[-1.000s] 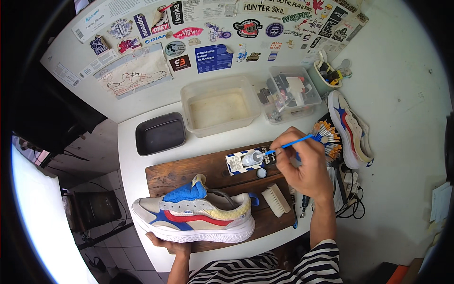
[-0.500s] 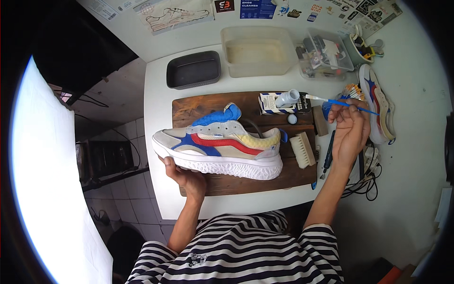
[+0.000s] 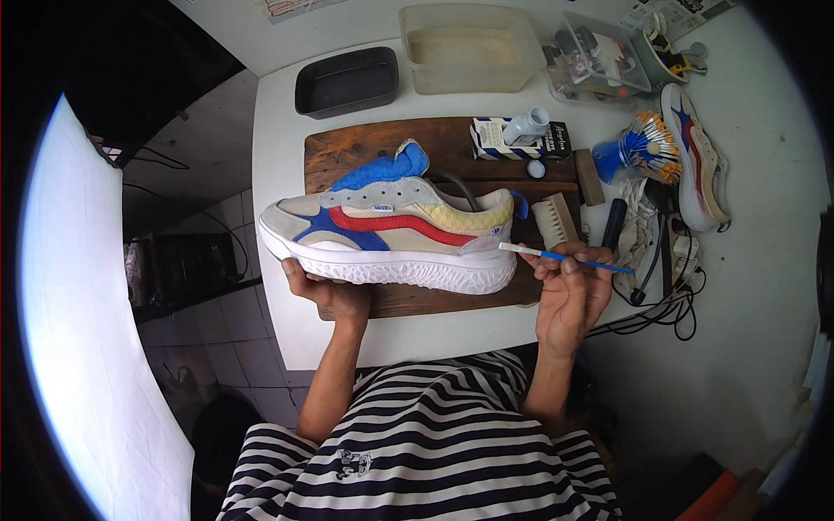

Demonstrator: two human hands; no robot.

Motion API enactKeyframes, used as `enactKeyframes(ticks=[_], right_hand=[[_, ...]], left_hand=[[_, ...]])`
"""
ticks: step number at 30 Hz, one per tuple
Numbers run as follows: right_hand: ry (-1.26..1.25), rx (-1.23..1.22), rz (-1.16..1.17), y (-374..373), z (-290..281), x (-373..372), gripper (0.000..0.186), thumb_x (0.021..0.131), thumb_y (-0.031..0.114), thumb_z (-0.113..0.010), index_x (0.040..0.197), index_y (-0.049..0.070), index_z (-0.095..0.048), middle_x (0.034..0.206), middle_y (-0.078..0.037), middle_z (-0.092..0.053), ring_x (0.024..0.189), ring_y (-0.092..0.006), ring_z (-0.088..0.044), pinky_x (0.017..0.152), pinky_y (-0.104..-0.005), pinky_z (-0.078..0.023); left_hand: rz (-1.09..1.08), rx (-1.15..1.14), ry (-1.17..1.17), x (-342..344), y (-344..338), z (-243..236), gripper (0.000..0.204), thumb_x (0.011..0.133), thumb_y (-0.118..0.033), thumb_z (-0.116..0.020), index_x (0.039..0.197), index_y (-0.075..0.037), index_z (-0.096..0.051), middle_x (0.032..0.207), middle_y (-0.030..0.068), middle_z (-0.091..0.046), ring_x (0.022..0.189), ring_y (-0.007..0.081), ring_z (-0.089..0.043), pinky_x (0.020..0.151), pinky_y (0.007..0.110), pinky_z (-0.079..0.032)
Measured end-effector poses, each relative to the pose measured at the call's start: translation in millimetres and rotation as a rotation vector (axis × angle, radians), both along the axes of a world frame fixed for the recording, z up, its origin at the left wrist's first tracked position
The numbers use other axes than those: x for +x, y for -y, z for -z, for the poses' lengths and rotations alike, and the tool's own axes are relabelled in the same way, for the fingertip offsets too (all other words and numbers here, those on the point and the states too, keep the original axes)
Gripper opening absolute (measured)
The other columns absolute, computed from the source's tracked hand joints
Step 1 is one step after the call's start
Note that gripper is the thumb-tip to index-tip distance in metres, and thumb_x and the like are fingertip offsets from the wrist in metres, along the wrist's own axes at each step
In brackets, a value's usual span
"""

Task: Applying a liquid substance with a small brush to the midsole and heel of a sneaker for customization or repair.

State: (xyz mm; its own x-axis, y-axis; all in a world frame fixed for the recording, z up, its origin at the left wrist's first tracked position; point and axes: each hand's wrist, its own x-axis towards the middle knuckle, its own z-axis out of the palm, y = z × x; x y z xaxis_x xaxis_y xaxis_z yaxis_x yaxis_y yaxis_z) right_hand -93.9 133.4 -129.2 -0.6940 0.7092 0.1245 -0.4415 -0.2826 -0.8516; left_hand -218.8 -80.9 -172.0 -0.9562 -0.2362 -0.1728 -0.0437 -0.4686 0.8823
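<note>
A cream sneaker [image 3: 391, 230] with blue, red and yellow panels is held side-on over the wooden board [image 3: 360, 304] by my left hand [image 3: 330, 291], gripped under the white sole near the toe. My right hand [image 3: 573, 295] pinches a thin blue paintbrush [image 3: 599, 265], its pale tip at the heel's grey patch; I cannot tell whether it touches. Behind the heel are a wooden-backed scrub brush [image 3: 552, 221], an open small bottle [image 3: 526, 126] on a striped box [image 3: 491, 148], and its loose cap [image 3: 535, 169].
A dark tray [image 3: 346, 87], translucent tub [image 3: 469, 56] and box of supplies [image 3: 599, 65] line the back. Right of the board are a fan of paintbrushes [image 3: 647, 148], a second sneaker [image 3: 695, 161] and black cables [image 3: 660, 317]. A bright white panel [image 3: 104, 313] stands at left.
My right hand with the paintbrush has come away from the bottle, down and toward me to the sneaker's heel. My left hand has raised the sneaker. The view has shifted.
</note>
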Motion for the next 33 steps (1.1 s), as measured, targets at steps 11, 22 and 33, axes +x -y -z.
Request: enactKeyframes(ticks=[11, 22, 33], right_hand=[[0.053, 0.208, -0.047, 3, 5, -7, 0.017, 0.094, -0.005, -0.056, 0.108, 0.002, -0.047, 0.094, -0.017, -0.064, 0.074, -0.0178, -0.062, 0.069, -0.0313, -0.055], [0.022, 0.106, -0.028, 0, 10, -4, 0.016, 0.095, -0.003, -0.055, 0.108, 0.003, -0.047, 0.094, -0.016, -0.064, 0.074, -0.0176, -0.062, 0.070, -0.0319, -0.055], [0.057, 0.202, -0.057, 3, 9, -10, 0.017, 0.094, -0.007, -0.057, 0.106, 0.002, -0.048, 0.096, -0.015, -0.065, 0.074, -0.0148, -0.061, 0.070, -0.0295, -0.055]], left_hand=[[-0.014, 0.001, 0.009, -1, -3, -3, 0.075, 0.095, -0.068, -0.031, 0.137, -0.006, -0.044, 0.124, 0.0127, -0.056, 0.117, 0.0230, -0.057, 0.101, 0.041, -0.045], [0.053, -0.008, 0.003, -1, 1, -2, 0.083, 0.091, -0.074, -0.031, 0.144, -0.010, -0.039, 0.139, 0.0134, -0.046, 0.131, 0.0286, -0.046, 0.110, 0.047, -0.035], [0.019, -0.004, -0.010, -1, -2, -4, 0.079, 0.092, -0.070, -0.034, 0.143, -0.011, -0.040, 0.137, 0.0123, -0.048, 0.130, 0.0283, -0.047, 0.109, 0.046, -0.037]])
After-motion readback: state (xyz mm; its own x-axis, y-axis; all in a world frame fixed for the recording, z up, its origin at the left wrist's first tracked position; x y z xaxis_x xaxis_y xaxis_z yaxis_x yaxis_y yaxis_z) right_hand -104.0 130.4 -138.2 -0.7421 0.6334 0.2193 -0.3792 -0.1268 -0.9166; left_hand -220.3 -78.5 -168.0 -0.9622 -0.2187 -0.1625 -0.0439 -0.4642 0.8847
